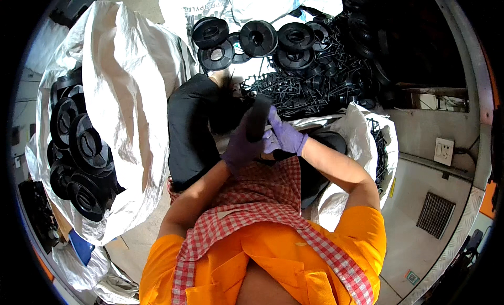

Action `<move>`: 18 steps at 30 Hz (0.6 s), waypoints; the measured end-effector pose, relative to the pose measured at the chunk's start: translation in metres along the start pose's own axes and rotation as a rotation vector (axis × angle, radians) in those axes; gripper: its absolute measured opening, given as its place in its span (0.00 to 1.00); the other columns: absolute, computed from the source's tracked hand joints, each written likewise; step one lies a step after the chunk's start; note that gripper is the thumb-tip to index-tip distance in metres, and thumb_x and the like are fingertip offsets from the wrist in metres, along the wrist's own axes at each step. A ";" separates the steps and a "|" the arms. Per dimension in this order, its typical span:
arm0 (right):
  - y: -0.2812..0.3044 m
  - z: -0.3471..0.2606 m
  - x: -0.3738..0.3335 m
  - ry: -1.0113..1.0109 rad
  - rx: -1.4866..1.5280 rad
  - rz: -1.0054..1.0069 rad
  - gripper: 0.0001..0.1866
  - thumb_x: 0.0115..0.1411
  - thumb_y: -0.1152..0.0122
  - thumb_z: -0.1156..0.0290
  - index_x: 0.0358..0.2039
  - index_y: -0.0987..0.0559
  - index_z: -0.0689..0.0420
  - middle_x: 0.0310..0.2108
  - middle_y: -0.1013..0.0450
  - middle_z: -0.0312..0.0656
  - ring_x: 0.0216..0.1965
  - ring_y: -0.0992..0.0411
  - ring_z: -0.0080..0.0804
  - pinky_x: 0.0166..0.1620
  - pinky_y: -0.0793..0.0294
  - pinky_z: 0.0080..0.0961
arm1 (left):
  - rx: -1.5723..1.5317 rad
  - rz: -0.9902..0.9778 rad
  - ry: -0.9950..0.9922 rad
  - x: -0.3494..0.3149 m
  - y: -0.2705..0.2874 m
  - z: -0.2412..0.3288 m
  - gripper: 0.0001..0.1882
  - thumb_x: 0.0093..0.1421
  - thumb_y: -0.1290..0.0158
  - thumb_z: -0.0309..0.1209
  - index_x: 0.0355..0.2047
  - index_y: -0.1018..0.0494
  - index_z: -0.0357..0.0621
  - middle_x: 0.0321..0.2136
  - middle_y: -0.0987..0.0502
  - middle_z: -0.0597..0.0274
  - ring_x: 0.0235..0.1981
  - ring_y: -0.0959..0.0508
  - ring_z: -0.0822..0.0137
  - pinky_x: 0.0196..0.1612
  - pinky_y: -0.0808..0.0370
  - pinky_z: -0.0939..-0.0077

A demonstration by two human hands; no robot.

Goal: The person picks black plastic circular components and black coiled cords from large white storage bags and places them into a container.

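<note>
A black plastic spool point(258, 117) is held nearly edge-on above my lap, slightly blurred. My left hand point(241, 146), in a purple glove, is closed round its near left side. My right hand point(287, 134), gloved the same, grips it from the right, its upper finger lying along the rim and its other fingers close to the left hand. Just beyond my hands is a heap of thin black plastic sprue pieces point(310, 92). Several finished-looking black spools point(259, 38) lie at the far side of that heap, on white sacking.
At left stands a big white woven sack point(128, 95) holding several black spools point(90, 142). A smaller white sack point(338, 184) with black sprues point(379, 150) sits by my right arm. Along the right runs a grey panel with a power socket point(444, 151) and a vent point(436, 214).
</note>
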State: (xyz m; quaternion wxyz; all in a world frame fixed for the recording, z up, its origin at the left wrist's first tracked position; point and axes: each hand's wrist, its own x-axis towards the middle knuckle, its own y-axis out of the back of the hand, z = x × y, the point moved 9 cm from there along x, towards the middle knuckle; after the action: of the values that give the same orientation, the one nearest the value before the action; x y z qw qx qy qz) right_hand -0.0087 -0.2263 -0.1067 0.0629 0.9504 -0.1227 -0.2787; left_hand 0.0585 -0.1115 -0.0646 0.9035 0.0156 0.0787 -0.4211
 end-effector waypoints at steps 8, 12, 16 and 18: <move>-0.001 -0.069 -0.025 0.619 -0.274 0.032 0.28 0.54 0.40 0.57 0.51 0.35 0.57 0.41 0.31 0.52 0.40 0.28 0.48 0.43 0.25 0.42 | -0.557 -0.091 0.149 0.001 -0.012 -0.007 0.35 0.50 0.43 0.23 0.59 0.43 0.41 0.45 0.28 0.61 0.45 0.28 0.70 0.47 0.28 0.73; -0.034 0.002 -0.010 -0.298 0.630 -0.140 0.30 0.60 0.48 0.49 0.56 0.40 0.56 0.32 0.28 0.46 0.25 0.25 0.37 0.28 0.22 0.34 | -0.262 0.069 -0.069 -0.002 0.000 -0.008 0.34 0.50 0.43 0.23 0.58 0.42 0.41 0.44 0.28 0.62 0.44 0.28 0.71 0.48 0.29 0.73; -0.015 -0.014 -0.005 0.128 0.017 -0.119 0.34 0.51 0.36 0.59 0.55 0.38 0.57 0.42 0.31 0.50 0.34 0.25 0.46 0.38 0.23 0.35 | -0.440 0.025 0.178 0.001 0.004 -0.001 0.35 0.51 0.43 0.23 0.60 0.43 0.42 0.47 0.29 0.61 0.47 0.28 0.70 0.49 0.30 0.72; -0.012 -0.045 -0.010 0.495 -0.373 -0.072 0.37 0.46 0.33 0.64 0.55 0.37 0.58 0.47 0.35 0.52 0.37 0.27 0.48 0.41 0.25 0.35 | -0.480 0.009 0.204 0.001 0.004 -0.008 0.36 0.51 0.43 0.23 0.60 0.44 0.42 0.49 0.30 0.60 0.48 0.29 0.70 0.50 0.30 0.72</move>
State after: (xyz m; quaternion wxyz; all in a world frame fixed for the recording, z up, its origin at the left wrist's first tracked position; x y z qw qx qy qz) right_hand 0.0100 -0.2091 -0.0657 0.2541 0.9653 -0.0168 -0.0584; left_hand 0.0608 -0.1087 -0.0725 0.8705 -0.1566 0.2670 -0.3827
